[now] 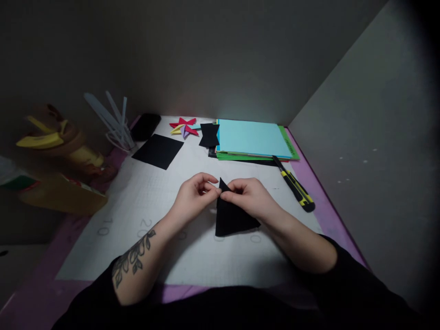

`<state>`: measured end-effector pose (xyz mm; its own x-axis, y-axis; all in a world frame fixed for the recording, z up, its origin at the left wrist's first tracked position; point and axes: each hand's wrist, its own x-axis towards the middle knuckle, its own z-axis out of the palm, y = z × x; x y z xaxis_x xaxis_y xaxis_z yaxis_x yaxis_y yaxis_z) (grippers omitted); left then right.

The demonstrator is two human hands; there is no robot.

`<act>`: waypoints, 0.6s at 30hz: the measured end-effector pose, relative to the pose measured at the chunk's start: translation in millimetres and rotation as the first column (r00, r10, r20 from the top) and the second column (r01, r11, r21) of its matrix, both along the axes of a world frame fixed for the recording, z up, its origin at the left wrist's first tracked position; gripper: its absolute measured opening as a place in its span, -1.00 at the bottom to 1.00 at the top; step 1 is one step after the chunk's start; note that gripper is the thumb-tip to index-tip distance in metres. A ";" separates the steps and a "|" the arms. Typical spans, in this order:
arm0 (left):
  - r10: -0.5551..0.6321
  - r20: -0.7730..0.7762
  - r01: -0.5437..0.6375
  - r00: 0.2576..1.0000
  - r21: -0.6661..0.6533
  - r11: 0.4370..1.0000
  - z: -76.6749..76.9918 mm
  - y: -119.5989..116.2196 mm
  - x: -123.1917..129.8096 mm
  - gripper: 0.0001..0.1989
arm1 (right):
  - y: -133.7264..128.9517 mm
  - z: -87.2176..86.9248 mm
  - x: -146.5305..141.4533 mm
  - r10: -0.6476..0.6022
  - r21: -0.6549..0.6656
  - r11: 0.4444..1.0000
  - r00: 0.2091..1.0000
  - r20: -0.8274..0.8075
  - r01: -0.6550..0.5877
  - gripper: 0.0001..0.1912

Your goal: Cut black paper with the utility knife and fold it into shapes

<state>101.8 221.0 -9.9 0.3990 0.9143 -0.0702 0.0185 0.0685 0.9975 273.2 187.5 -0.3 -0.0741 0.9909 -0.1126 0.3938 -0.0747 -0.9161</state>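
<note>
A piece of black paper (233, 217), folded into a triangle, is held just above the white sheet, its narrow tip pointing away from me. My left hand (197, 195) pinches its left edge near the tip between thumb and fingers. From the right, my right hand (249, 195) grips the same paper, thumb on top and the other fingers partly hidden behind it. Farther back on the left lies a flat black paper square (158, 151). A smaller black paper piece with notched ends (209, 134) rests beside the paper stack.
A stack of coloured paper (252, 136), light blue on top, lies at the back. Right of it is a yellow-and-black utility knife (294, 185). Folded colourful paper shapes (184, 127), a dark phone (146, 126) and white strips (115, 121) stand back left. Walls border the table.
</note>
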 end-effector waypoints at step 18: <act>-0.070 -0.361 0.185 0.930 0.294 0.938 7.6 -3.0 -2.2 -0.84 | 2.2 5.6 4.6 -0.027 -0.022 0.999 0.999 -0.020 0.027 -0.73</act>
